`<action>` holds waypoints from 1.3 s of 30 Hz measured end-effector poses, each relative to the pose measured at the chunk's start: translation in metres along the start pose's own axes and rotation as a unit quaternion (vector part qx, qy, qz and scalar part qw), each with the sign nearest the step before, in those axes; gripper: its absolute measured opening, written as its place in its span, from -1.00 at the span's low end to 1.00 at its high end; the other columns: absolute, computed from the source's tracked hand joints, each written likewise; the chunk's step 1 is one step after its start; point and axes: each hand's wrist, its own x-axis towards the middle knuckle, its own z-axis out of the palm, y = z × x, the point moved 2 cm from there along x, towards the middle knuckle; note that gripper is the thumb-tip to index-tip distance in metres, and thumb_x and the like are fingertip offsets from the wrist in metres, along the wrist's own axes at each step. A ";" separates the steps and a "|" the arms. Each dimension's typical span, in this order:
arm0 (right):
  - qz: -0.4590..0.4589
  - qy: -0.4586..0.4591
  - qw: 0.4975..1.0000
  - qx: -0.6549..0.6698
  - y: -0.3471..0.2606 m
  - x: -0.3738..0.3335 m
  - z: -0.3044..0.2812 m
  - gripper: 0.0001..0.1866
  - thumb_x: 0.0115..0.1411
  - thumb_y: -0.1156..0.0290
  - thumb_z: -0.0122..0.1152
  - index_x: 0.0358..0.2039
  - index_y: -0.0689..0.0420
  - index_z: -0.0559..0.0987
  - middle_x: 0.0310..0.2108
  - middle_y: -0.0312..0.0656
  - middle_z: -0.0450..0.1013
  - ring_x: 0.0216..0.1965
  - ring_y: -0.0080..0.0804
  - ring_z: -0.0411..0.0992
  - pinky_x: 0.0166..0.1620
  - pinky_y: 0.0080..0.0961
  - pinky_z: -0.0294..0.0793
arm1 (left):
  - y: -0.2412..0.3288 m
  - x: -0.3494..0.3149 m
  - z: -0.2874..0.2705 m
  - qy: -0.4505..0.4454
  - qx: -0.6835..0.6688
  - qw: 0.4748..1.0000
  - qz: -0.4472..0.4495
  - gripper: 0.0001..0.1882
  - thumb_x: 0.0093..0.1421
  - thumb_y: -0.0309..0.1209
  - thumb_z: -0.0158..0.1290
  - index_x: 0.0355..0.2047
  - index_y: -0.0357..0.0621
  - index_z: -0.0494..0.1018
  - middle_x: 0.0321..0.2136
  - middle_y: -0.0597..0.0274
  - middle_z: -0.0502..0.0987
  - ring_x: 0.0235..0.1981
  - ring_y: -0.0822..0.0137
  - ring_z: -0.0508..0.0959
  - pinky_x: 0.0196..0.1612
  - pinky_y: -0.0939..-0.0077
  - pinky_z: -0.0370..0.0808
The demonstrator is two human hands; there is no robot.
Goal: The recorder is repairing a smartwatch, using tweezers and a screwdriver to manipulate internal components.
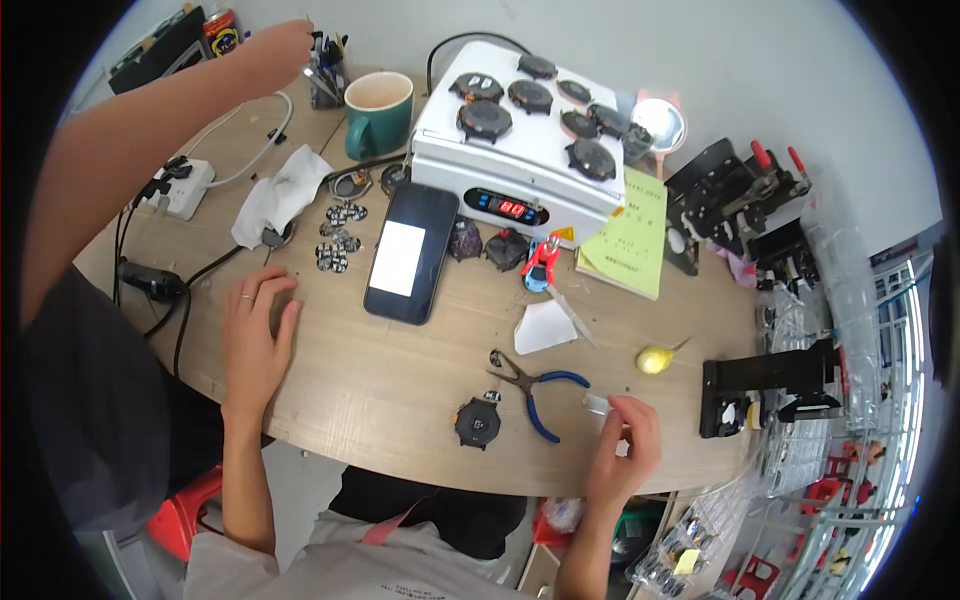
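My left hand [258,335] lies on the wooden table with its fingers apart and nothing in it. Near the right front edge, my right hand [628,455] pinches a small clear, shiny piece [596,403] between thumb and fingers; its exact kind is too small to tell. Left of that hand lie pliers [533,393] with blue handles, jaws parted. A round black watch case [477,424] lies beside them, with small parts [493,396] close by. A smartphone [410,255] with a lit white patch rests farther back, between my hands.
A co-worker's arm [190,105] reaches across the far left toward a pen holder [326,75]. Behind stands a white heating box [510,150] bearing several watch cases, beside a green mug [380,115]. At right are a yellow-tipped tool [655,360] and a black stand [770,385].
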 end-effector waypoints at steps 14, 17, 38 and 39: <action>-0.231 -0.246 0.941 0.009 -0.134 0.137 0.080 -0.81 0.34 0.51 0.28 -0.06 0.17 0.71 -0.37 -0.17 0.57 -0.42 -0.44 0.50 -0.39 -0.53 0.40 | -0.038 0.025 -0.010 0.130 -0.033 0.991 0.000 -0.63 0.26 -0.39 0.26 0.05 -0.21 0.51 0.00 -0.03 0.57 0.13 -0.12 0.50 0.20 0.07 0.45; -0.267 -0.281 0.921 -0.031 -0.120 0.098 0.085 -0.86 0.34 0.57 0.29 -0.12 0.21 0.71 -0.38 -0.26 0.56 -0.42 -0.58 0.46 -0.42 -0.58 0.35 | -0.054 0.060 -0.014 0.125 -0.024 0.992 -0.026 -0.64 0.26 -0.33 0.28 0.03 -0.18 0.58 -0.03 -0.01 0.58 0.15 -0.09 0.49 0.21 0.08 0.44; -0.152 -0.180 0.957 -0.172 -0.026 0.012 0.021 -0.49 0.09 0.50 0.51 0.09 0.19 0.64 0.06 -0.03 0.54 0.10 0.06 0.46 0.20 -0.13 0.46 | 0.081 -0.049 0.005 -0.180 -0.285 0.941 0.045 -0.52 0.24 -0.36 0.36 0.13 -0.16 0.50 -0.38 0.20 0.53 -0.40 0.29 0.50 -0.27 0.37 0.46; -0.155 -0.203 0.954 -0.159 -0.026 0.006 0.022 -0.40 0.07 0.49 0.53 0.17 0.19 0.60 0.16 0.02 0.49 0.17 0.10 0.43 0.25 -0.10 0.44 | 0.095 -0.055 0.012 -0.194 -0.285 0.929 0.132 -0.32 0.16 -0.34 0.41 0.27 -0.16 0.44 -0.20 0.10 0.60 -0.22 0.14 0.58 -0.09 0.27 0.53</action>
